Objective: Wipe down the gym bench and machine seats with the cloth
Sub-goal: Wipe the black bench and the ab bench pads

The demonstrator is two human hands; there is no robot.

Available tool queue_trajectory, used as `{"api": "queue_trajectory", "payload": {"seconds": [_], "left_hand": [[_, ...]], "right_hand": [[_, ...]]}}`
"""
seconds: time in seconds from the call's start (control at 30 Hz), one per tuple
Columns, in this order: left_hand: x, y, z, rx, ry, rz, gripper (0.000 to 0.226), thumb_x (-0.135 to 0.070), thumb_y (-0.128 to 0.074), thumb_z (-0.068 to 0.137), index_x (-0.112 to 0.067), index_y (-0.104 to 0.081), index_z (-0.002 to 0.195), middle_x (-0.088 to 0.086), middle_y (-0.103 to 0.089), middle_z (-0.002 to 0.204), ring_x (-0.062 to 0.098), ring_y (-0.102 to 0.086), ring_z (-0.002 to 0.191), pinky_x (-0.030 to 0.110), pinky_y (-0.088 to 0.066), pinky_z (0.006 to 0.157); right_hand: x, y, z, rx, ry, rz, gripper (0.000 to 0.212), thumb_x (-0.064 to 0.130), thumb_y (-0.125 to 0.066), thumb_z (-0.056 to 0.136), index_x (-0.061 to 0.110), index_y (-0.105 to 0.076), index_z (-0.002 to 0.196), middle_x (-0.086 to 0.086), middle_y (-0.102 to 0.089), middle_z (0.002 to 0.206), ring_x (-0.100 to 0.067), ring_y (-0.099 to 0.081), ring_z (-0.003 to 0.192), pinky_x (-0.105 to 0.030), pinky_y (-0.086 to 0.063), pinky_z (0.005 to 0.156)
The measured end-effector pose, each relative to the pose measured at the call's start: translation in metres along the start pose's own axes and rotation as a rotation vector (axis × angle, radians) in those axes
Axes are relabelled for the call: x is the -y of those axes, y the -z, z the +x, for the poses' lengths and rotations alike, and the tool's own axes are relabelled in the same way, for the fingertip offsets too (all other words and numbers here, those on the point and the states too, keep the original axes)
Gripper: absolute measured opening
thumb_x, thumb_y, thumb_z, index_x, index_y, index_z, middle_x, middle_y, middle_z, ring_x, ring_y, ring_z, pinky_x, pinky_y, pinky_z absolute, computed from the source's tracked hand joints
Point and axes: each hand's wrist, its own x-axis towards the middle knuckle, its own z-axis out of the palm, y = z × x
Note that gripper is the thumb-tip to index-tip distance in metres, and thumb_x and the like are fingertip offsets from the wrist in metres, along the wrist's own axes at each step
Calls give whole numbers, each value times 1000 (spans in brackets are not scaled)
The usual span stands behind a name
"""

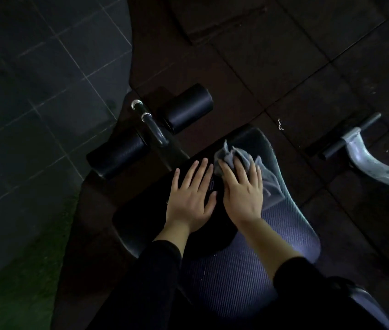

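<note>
Both hands lie flat on the bench pad [283,225]: the left hand [189,194] bare, fingers straight, holding nothing; the right hand [242,189] pressing the grey cloth [269,182], which bunches toward one o'clock. Good wiping would call for even pressure and overlapping strokes toward the foam rollers [188,108] at eleven o'clock.
</note>
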Motion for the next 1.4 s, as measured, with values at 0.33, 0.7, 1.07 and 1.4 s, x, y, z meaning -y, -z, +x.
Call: {"api": "queue_trajectory", "payload": {"seconds": [0.33, 0.7, 1.07, 1.4], "left_hand": [[-1, 4, 1, 39, 11, -2, 65, -48, -27, 99, -13, -17, 154, -1, -13, 162, 15, -13, 148, 51, -20, 118], [10, 16, -13, -62, 123, -237, 61, -41, -34, 96, -10, -36, 148, 1, -28, 158, 10, -25, 144, 46, -17, 119], [62, 16, -69, 103, 274, -120, 61, -60, -9, 97, -34, -6, 152, -10, -14, 160, 12, -12, 148, 48, -15, 119], [67, 18, -76, 119, 332, -71, 65, -57, -8, 95, -29, -16, 153, -9, -18, 159, 14, -18, 147, 46, -14, 119]], "right_hand": [[-64, 24, 84, 71, -300, 179, 43, 38, -39, 99, 29, -41, 141, -7, -35, 149, -31, -24, 140, -46, -31, 108], [-12, 16, 0, 162, -26, 136, 45, 26, -45, 99, 27, -40, 144, -4, -35, 152, -39, -27, 139, -48, -31, 110], [-13, 9, 35, 133, 209, 1, 50, 51, -31, 97, 28, -49, 137, -9, -40, 149, -35, -17, 144, -53, -15, 116], [15, -1, 59, 149, 279, -22, 53, 44, -31, 94, 20, -48, 138, 0, -45, 145, -29, -21, 144, -45, -15, 118]]}}
